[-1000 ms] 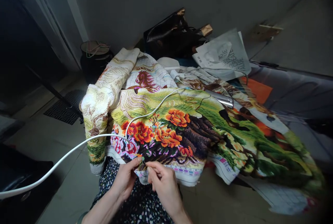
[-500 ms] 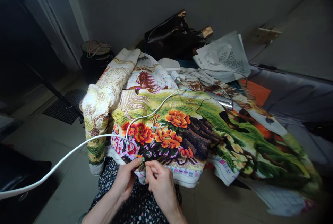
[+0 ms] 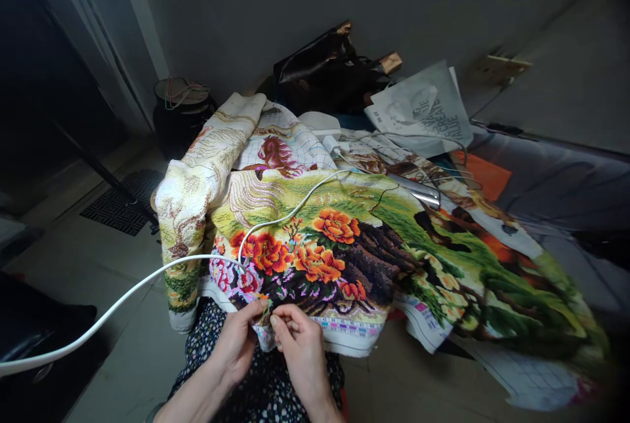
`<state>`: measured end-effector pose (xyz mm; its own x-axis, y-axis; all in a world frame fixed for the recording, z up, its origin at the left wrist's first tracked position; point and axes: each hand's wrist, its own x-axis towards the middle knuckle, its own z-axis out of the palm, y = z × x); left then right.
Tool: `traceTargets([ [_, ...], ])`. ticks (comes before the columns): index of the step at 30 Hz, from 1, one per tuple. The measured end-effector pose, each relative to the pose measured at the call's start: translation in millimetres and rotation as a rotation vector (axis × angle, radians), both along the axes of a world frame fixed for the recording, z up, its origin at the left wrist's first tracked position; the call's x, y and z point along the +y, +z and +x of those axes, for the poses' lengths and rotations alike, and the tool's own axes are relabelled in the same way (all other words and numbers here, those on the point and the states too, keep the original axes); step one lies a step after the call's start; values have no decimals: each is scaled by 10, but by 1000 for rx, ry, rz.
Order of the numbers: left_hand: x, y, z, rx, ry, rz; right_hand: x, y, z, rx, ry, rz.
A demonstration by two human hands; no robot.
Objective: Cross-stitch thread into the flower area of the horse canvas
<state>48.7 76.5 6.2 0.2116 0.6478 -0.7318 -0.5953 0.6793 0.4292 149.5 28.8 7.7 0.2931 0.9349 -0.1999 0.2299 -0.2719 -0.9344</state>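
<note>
A large cross-stitch cloth (image 3: 315,200) with orange flowers, green ground and a printed colour strip along its lower edge drapes toward me over my lap. My left hand (image 3: 239,338) pinches that lower edge, thumb on top and fingers beneath. Greenish thread (image 3: 267,311) shows by its thumb tip. Close beside it on the right, my right hand (image 3: 299,344) is closed in a pinch, thumb against the curled index finger. Whatever lies between those fingertips is too small to make out.
A white cable (image 3: 147,277) runs from the left and loops over the cloth. Behind are a dark shiny bag (image 3: 319,72), a pale printed bag (image 3: 423,108) and a white plug (image 3: 332,142). A black container (image 3: 180,121) stands back left; a wall socket (image 3: 502,67) is at right.
My right hand has shifted slightly left and up, closer to the left thumb, and its fingers have turned a little. My left hand stays on the cloth's edge.
</note>
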Motion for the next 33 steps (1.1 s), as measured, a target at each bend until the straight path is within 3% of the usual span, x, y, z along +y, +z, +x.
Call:
traceTargets([
  [10,-8,60,15,-47,2,-54,6,-14,-24,57,-45,28],
  [19,-19,76,32,-55,51,-50,6,81,25,110,-23,16],
  [27,-24,77,35,-9,44,-20,29,109,1,239,-76,-38],
  [33,-27,65,34,-25,43,-13,2,71,-41,219,-91,-24],
])
